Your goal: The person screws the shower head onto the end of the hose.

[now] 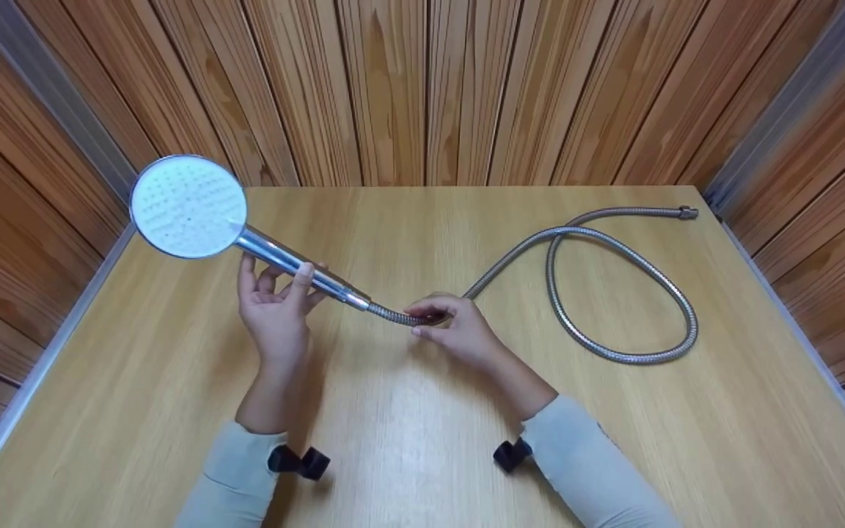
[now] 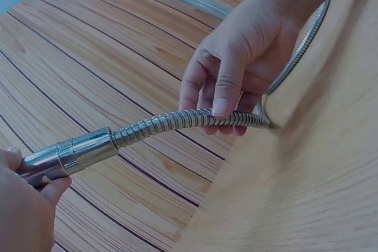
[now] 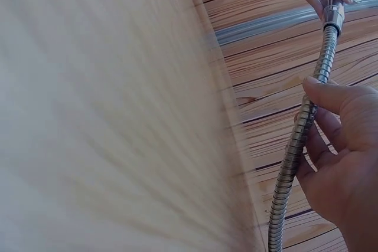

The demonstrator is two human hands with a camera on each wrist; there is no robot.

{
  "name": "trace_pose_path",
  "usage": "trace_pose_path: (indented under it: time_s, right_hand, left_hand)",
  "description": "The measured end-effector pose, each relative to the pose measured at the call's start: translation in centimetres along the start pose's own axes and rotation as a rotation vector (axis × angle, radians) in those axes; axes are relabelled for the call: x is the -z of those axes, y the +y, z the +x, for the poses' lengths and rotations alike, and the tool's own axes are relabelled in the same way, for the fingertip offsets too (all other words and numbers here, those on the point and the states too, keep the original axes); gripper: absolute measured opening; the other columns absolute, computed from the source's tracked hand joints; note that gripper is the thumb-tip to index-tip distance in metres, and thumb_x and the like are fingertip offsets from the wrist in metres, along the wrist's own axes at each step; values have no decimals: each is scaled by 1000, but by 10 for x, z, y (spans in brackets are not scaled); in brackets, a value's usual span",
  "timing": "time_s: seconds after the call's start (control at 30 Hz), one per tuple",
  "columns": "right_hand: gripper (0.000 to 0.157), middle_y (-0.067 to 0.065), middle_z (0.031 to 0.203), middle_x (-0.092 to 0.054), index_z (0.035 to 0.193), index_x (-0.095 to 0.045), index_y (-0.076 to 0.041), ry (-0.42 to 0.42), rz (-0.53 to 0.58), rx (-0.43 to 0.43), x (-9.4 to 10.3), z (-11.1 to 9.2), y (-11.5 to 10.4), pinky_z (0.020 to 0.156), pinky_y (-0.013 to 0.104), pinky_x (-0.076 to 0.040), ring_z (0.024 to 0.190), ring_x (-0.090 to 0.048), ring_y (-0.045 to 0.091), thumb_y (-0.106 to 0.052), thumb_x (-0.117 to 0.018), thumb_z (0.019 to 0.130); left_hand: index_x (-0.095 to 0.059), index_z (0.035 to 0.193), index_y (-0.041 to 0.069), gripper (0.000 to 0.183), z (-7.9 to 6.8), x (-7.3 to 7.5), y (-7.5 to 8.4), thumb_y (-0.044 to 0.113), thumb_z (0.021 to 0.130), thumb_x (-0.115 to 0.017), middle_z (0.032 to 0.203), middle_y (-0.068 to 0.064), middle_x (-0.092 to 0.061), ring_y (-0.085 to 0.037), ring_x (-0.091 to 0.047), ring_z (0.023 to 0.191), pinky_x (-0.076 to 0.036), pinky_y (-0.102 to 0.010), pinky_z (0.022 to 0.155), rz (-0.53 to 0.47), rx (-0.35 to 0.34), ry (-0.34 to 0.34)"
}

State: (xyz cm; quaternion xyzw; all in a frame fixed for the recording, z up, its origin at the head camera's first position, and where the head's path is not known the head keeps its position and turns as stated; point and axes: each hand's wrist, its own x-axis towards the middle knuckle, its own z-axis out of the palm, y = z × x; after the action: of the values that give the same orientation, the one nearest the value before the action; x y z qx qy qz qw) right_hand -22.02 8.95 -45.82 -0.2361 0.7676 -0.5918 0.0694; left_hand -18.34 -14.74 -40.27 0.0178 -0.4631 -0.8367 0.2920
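A hand shower (image 1: pixel 188 207) with a round pale face and chrome handle is held above the left part of the table, face turned up. My left hand (image 1: pixel 276 315) grips the handle, thumb on top and fingers beneath. From the handle's end runs a ribbed metal hose (image 1: pixel 635 358), joined through a smooth chrome collar (image 2: pixel 88 150). My right hand (image 1: pixel 466 334) pinches the hose a short way from that collar. In the right wrist view, the thumb of the right hand (image 3: pixel 348 157) lies along one side of the hose, fingers at the other.
On the right of the wooden table (image 1: pixel 408 440) the hose lies in a loop, crossing itself. Its free end carries a metal nut (image 1: pixel 687 213) near the back right corner. Wood-plank walls (image 1: pixel 393 88) stand behind and at both sides. Black wrist cameras (image 1: pixel 312 463) sit on both sleeves.
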Motion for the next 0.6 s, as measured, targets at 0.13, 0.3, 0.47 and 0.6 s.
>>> trace_pose_path:
  time_s: [0.13,0.3,0.47,0.6]
  right_hand:
    - [26,0,101,-67,107,-75,-10,-6,-12,0,0,1,-2,82,31,-54,94,-62,19,0,-75,83]
    - [26,0,98,-66,106,-76,-13,-28,-32,3,-3,0,-3,75,27,-52,89,-59,18,0,-74,84]
    - [26,-1,97,-66,105,-76,-13,-51,-66,19,-5,-1,-3,72,26,-51,87,-58,17,2,-74,83]
    - [26,-1,96,-65,104,-76,-11,-56,-86,35,-5,-1,-3,70,24,-51,85,-57,16,4,-73,83]
  left_hand:
    - [-34,152,20,79,3,3,-5,4,85,-73,108,-17,-57,-31,-71,88,-59,-44,73,65,17,59]
    - [-35,151,22,77,6,9,-16,6,86,-73,108,-16,-62,-22,-71,79,-60,-40,68,126,54,141]
    - [-34,152,24,81,10,17,-25,6,84,-75,113,-15,-61,-22,-71,81,-61,-39,70,131,120,142]
    - [-27,154,27,94,11,22,-28,3,79,-79,119,-13,-56,-23,-68,92,-59,-38,79,140,188,81]
